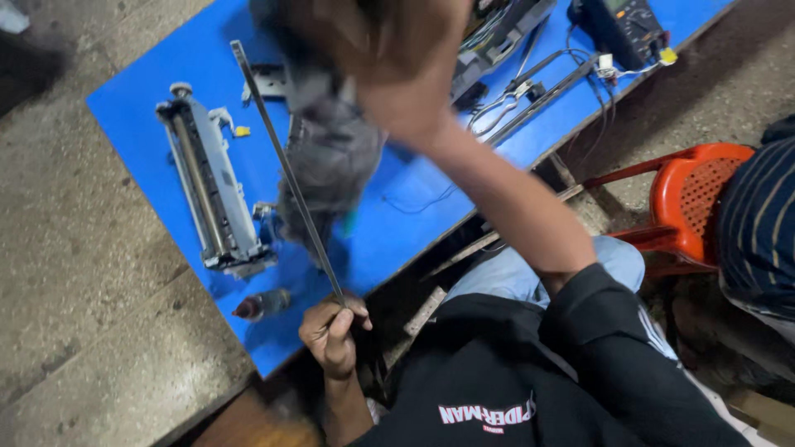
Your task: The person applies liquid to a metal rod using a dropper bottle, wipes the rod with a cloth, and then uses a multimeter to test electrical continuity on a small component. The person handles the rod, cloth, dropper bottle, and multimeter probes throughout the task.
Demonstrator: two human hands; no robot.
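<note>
Two hands are at work over the blue table (pixel 397 223), and they do different jobs. Nearest the camera, the left hand (pixel 331 331) is closed in a pinch around the lower end of a long thin metal strip (pixel 286 170), thumb and fingers curled tight on it. That grip looks meant to anchor the strip so it stays stiff and slanted, its far end reaching up and away toward the table's back edge. Just beyond this hand and a little to its left, a small dark bottle with a red cap (pixel 261 305) lies on its side, within easy reach.

Further out, the right hand (pixel 397 58) is raised and motion-blurred. It appears clenched on a dark grey cloth (pixel 331 157) that hangs down against the strip's middle, as if for wiping along it, though the blur hides the fingers.

Left of the cloth, well apart from both hands, a grey roller assembly (pixel 211 182) rests flat on the table. Beyond the right hand lie loose wires (pixel 513 103) and a dark multimeter (pixel 621 29). An orange plastic chair (pixel 687 203) stands off to the right.
</note>
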